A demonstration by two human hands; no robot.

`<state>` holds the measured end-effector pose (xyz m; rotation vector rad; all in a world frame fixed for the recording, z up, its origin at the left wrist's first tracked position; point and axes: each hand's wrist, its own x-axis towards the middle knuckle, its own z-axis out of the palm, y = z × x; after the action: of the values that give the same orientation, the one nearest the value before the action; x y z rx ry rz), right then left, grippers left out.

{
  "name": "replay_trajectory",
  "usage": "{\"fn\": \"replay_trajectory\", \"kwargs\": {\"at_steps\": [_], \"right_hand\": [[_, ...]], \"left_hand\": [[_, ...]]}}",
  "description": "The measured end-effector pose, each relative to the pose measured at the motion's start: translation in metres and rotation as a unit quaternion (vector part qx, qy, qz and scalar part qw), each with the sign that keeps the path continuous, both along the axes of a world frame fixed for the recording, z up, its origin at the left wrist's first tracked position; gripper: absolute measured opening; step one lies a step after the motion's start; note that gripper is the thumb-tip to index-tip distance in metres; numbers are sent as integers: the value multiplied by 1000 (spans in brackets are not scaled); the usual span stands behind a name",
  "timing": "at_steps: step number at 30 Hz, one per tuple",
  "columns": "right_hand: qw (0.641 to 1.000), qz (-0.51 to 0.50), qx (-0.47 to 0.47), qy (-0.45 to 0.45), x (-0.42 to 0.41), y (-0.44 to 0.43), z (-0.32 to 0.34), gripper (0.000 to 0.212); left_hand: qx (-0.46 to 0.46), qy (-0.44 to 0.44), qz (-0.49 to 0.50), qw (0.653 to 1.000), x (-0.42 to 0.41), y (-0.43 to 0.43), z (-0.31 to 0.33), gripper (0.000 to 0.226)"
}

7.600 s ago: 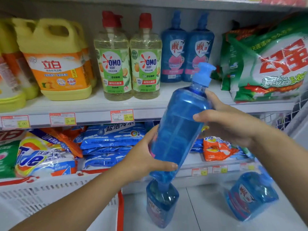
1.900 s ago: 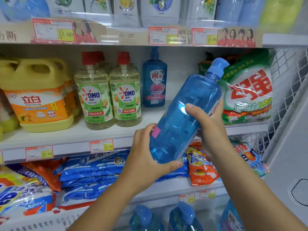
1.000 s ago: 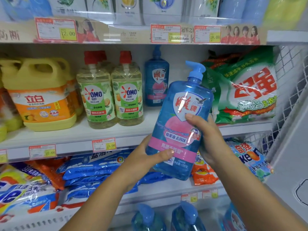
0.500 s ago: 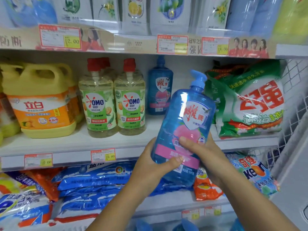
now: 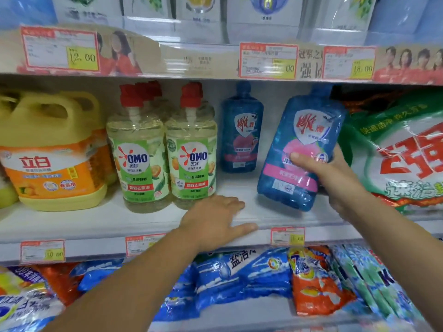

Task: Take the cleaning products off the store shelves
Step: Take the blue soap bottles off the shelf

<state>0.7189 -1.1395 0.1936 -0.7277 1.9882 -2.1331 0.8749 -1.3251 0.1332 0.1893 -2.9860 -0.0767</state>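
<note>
**Across the middle shelf (image 5: 96,224): a count of stock**

Grips one blue pump bottle (image 5: 299,149) with the right hand (image 5: 335,178), thumb curled over the pink label and fingers wrapped round behind. Holds it tilted, top leaning right, over the right part of the shelf and just beside the one green-and-white detergent bag (image 5: 402,149). Cannot tell whether its base touches the board.

Lays the left hand (image 5: 215,221) flat on the shelf's front edge, fingers straight and a little spread, holding nothing, just in front of the right OMO bottle (image 5: 191,152).

Makes two blue bottles in all. Finds the second blue bottle (image 5: 241,133) upright at the back of the shelf, between the OMO pair and the gripped one, apart from both hands.

Counts two OMO bottles at the front, the left OMO bottle (image 5: 137,154) pressed against the right one, each with a red cap and green label. Adds one spare red cap (image 5: 153,89) showing behind the left one.

Finds one yellow jug (image 5: 52,152) with an orange label at the left end.

Counts three lower price tags (image 5: 287,236) on this shelf's rail and three upper price tags (image 5: 268,61) on the rail above.

Below, sees blue pouches (image 5: 239,271) lying flat, too blurred to count, and one orange Tide bag (image 5: 314,279) to their right.
</note>
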Motion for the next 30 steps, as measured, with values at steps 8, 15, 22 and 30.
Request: {"fn": "replay_trajectory", "kwargs": {"at_steps": [8, 15, 22, 30], "right_hand": [[993, -19, 97, 61, -56, -6, -28, 115], [985, 7, 147, 91, -100, -16, -26, 60], [981, -53, 138, 124, -134, -48, -41, 60], [978, -71, 172, 99, -153, -72, -39, 70]], "left_hand": [[-90, 117, 10, 989, -10, 0, -25, 72], [-126, 188, 3, 974, -13, -5, -34, 51], [-126, 180, 17, 975, -13, -3, -33, 53], [-113, 193, 18, 975, -13, -2, -34, 54]]}}
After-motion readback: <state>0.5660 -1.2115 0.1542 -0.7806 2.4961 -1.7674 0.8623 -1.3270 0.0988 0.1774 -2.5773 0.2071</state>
